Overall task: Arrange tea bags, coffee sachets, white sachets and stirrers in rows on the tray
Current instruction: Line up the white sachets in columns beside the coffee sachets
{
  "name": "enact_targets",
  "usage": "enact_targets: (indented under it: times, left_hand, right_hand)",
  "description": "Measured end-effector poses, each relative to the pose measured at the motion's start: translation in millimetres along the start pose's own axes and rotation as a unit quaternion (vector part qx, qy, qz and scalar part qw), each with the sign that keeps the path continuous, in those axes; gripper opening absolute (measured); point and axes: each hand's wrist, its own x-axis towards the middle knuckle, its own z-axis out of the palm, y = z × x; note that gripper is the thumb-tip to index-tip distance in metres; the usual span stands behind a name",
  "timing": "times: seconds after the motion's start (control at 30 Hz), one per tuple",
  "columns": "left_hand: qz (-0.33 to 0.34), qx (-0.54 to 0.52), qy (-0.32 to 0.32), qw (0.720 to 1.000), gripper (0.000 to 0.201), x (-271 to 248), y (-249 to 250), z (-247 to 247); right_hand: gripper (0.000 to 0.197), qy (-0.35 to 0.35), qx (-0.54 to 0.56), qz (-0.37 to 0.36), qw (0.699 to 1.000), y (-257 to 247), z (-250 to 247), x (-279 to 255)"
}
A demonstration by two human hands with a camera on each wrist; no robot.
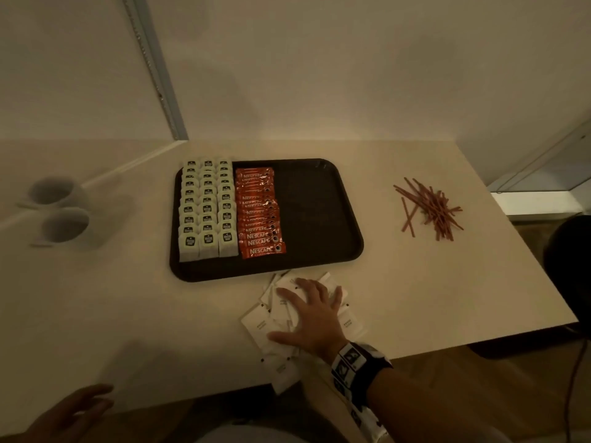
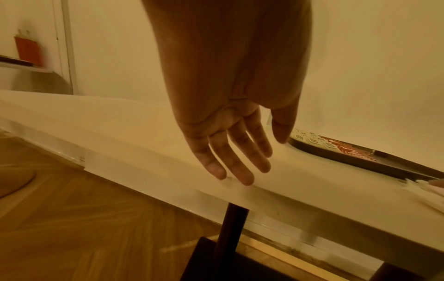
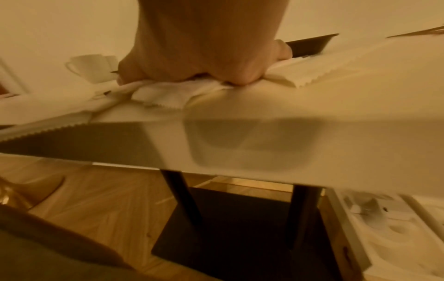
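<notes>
- Head: right hand [image 1: 315,318] presses spread fingers on white sachets [image 1: 259,326] at the tray's [image 1: 319,219] six o'clock; "NESCAFE" coffee sachets [image 1: 260,215] lie beside tea bags [image 1: 208,209]; stirrers [image 1: 430,207] at three o'clock.
- Left wrist: left hand [image 2: 230,117] hangs relaxed, fingers straight, holding nothing.
- Right wrist: palm flat on the sachets.

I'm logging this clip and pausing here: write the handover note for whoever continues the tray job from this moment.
Right hand: spread flat on the loose pile of white sachets at the table's near edge, pressing rather than gripping.
Left hand: open, holding nothing, over the table's near edge.
Done: tea bags in three columns at the left of the tray, coffee sachets in one column beside them.
Left: the tray's right half is bare. Line up the white sachets there, then the stirrers, heaped on the table right of the tray.
</notes>
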Motion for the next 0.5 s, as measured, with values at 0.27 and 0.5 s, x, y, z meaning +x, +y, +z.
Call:
enact_targets:
  times: [0.27,0.5]
  left_hand:
    - [0.046,-0.007,-0.017,0.999,0.022,-18,15,-5]
    - [0.062,-0.019,-0.003,0.998,0.019,-25,25,-7]
  right_hand:
    - [0.084,-0.005,0.000,-0.017,1.000,-55,11,22]
    - [0.088,-0.003,-0.049,-0.106,0.993,-51,-8,18]
